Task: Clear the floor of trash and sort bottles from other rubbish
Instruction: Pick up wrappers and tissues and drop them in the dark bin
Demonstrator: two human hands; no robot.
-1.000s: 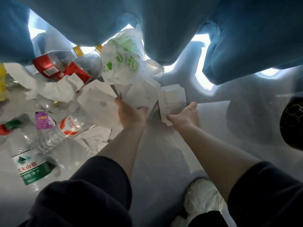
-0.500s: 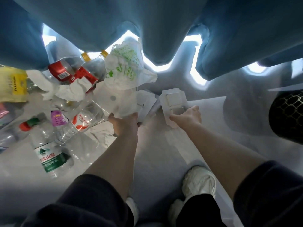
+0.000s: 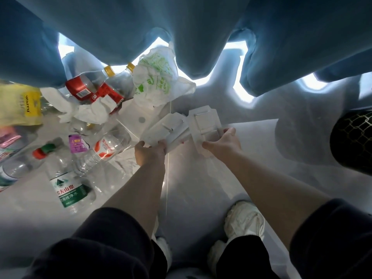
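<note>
My left hand (image 3: pixel 150 153) grips a flattened white cardboard piece (image 3: pixel 165 128) lifted off the floor. My right hand (image 3: pixel 223 142) grips a second white cardboard tray (image 3: pixel 204 121) just to its right; the two pieces nearly touch. Behind them lie a flat white paper bag (image 3: pixel 138 115) and a crumpled white plastic bag with green print (image 3: pixel 157 81). Several clear plastic bottles lie at left: one with a green label (image 3: pixel 68 191), one with an orange-and-white label (image 3: pixel 106 148), red-labelled ones (image 3: pixel 94 91) under crumpled tissue (image 3: pixel 90 111).
Blue curtains (image 3: pixel 181 27) hang down to the floor ahead, with bright light under them. A dark basket with gold lines (image 3: pixel 354 139) stands at the right edge. A yellow bag (image 3: pixel 20 105) lies far left. My white shoes (image 3: pixel 243 220) stand on the pale floor.
My left hand let go of the paper bag and took hold of the left cardboard piece. My right hand kept its tray and both pieces rose off the floor. The view pulled back.
</note>
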